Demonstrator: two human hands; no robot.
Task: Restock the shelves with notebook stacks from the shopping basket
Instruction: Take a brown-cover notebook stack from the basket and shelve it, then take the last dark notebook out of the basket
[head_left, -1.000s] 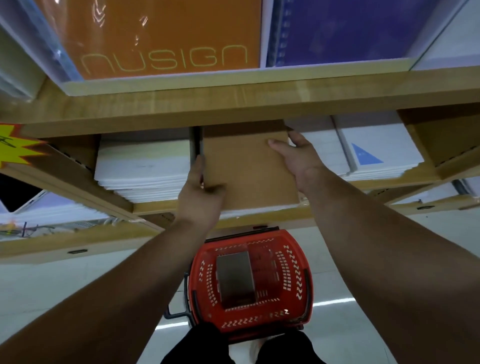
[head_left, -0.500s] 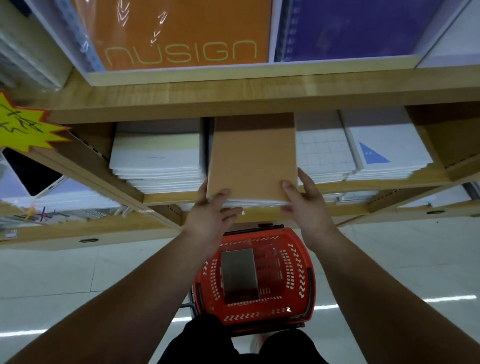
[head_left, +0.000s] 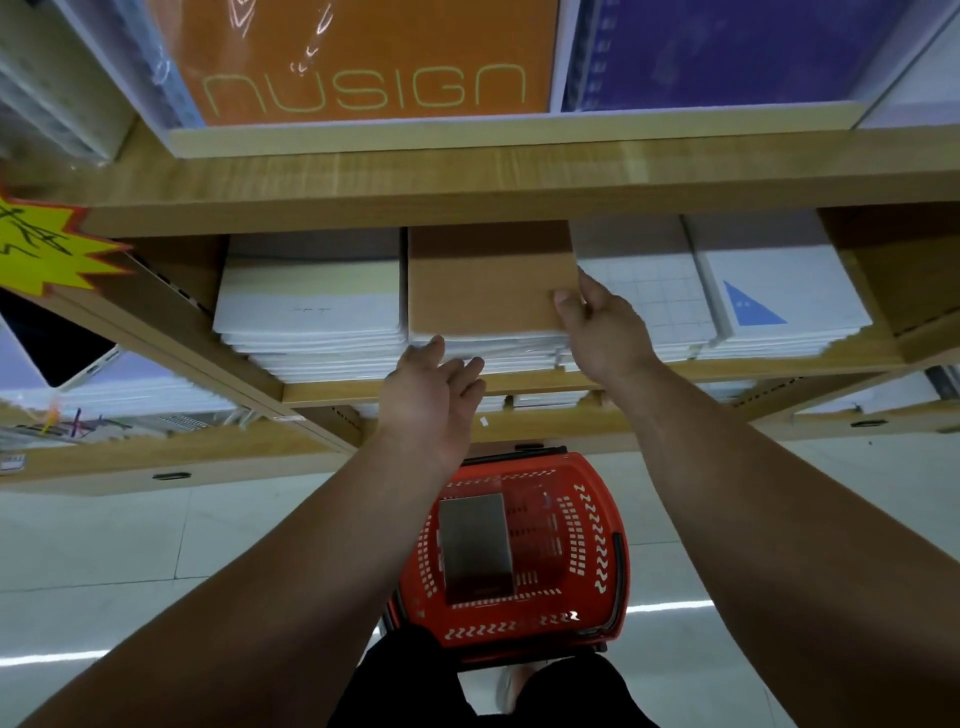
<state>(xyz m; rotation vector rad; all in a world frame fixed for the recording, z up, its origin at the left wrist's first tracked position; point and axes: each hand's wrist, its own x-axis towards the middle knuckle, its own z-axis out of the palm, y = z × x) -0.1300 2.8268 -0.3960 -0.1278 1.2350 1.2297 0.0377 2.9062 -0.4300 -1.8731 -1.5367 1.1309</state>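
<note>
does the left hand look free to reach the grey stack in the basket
Probably yes: the left hand is open, gripping nothing, and the grey stack lies uncovered in the basket just below it.

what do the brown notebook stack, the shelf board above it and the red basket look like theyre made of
Brown-covered notebook stack: matte kraft-like card cover over white paper pages, whose layered edges show in front. Pale shelf board above it: wood-grain surface with a slight sheen, possibly laminate. Red perforated shopping basket: glossy moulded plastic, judging by its slotted walls.
</note>
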